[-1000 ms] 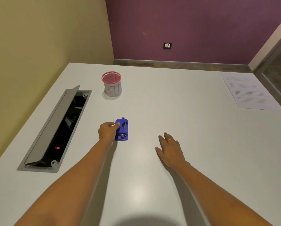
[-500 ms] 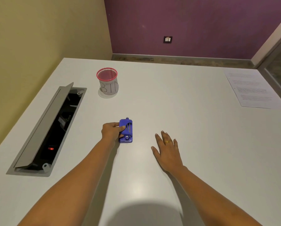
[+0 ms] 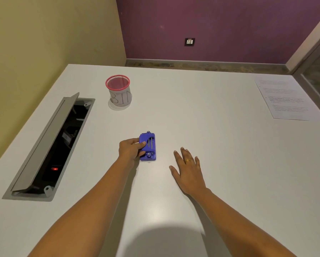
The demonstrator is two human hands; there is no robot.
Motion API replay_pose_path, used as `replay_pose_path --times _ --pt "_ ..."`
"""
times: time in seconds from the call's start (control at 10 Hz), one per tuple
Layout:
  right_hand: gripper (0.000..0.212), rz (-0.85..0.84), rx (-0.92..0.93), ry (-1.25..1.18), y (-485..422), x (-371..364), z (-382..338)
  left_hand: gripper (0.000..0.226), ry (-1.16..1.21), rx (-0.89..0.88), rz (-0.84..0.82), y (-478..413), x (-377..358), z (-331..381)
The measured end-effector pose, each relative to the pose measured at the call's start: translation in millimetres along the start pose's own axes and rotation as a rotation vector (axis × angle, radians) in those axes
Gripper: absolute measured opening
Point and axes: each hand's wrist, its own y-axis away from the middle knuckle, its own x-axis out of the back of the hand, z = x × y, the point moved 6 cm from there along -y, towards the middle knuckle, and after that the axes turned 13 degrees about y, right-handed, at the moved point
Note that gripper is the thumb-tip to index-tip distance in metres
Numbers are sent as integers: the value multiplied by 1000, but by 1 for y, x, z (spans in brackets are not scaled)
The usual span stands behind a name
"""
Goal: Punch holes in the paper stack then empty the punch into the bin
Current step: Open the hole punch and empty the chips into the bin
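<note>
A small blue hole punch [image 3: 149, 147] lies on the white table [image 3: 211, 145] near its middle. My left hand [image 3: 130, 148] grips its left side, thumb on top. My right hand [image 3: 188, 169] rests flat on the table to the right of the punch, fingers apart, a ring on one finger, holding nothing. A mesh cup with a pink rim, labelled BIN [image 3: 119, 92], stands upright beyond the punch to the left. The paper stack [image 3: 285, 100], printed sheets, lies flat at the far right edge of the table.
A grey cable hatch [image 3: 49, 147] is sunk into the table on the left, its lid tilted up and a red light inside. A yellow wall runs along the left, a purple wall at the back, a glass door at the right.
My left hand has closed further over the punch, thumb now on top. My right hand has barely moved. The view has shifted slightly.
</note>
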Motion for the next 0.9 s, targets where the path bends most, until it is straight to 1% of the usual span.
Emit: replay_pose_path --times 0.1,0.2,0.3,0.4,0.6,0.8,0.9 --pt "57 3 0 -4 0 1 0 35 28 15 -7 2 1 1" --pt "57 5 3 -2 0 1 0 32 150 40 25 4 13 1" --pt "57 0 3 3 0 1 0 31 240 43 31 3 31 6" --pt "57 -3 1 -3 0 1 -2 30 266 34 56 2 56 9" --pt "57 -4 -1 18 0 3 -2 29 292 44 149 -1 95 7" --pt "56 -8 -7 14 0 4 -3 28 300 44 172 -3 109 10" --pt "56 -15 -14 8 0 5 -3 31 189 -16 220 -6 114 15"
